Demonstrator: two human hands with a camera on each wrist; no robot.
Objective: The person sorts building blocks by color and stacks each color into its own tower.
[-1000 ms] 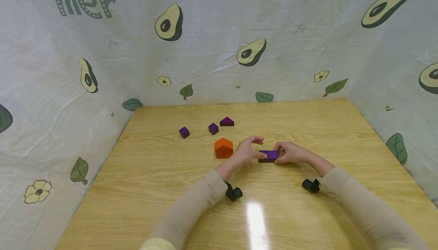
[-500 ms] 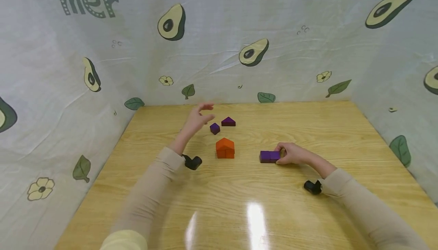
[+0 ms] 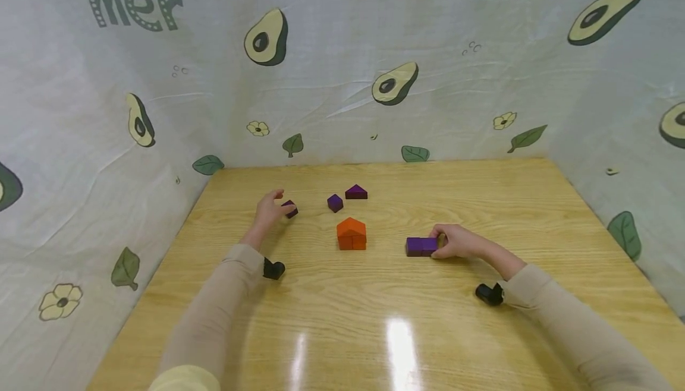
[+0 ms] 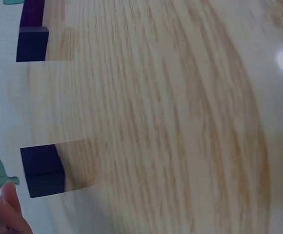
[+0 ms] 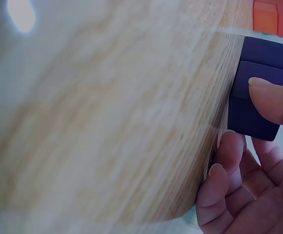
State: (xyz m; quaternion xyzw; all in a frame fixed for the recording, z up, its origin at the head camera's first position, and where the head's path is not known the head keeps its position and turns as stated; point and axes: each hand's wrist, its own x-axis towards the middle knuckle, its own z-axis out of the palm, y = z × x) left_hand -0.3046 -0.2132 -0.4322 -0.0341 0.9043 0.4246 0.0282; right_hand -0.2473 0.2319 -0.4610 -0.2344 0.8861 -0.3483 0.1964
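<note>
Here, your right hand [image 3: 455, 241] pinches the rightmost of 2 touching purple cubes [image 3: 414, 246].
Your left hand [image 3: 267, 213], fingers unclenched, is just beside the leftmost purple cube [image 4: 43, 170] on the table [image 3: 428, 302].

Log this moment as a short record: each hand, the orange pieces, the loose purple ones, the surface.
Left hand: beside the leftmost cube, not gripping it
Right hand: pinches the right cube of a touching purple pair
Orange pieces: triangle atop two blocks
Loose purple pieces: leftmost cube, middle cube, purple triangle
Surface: wooden table
</note>
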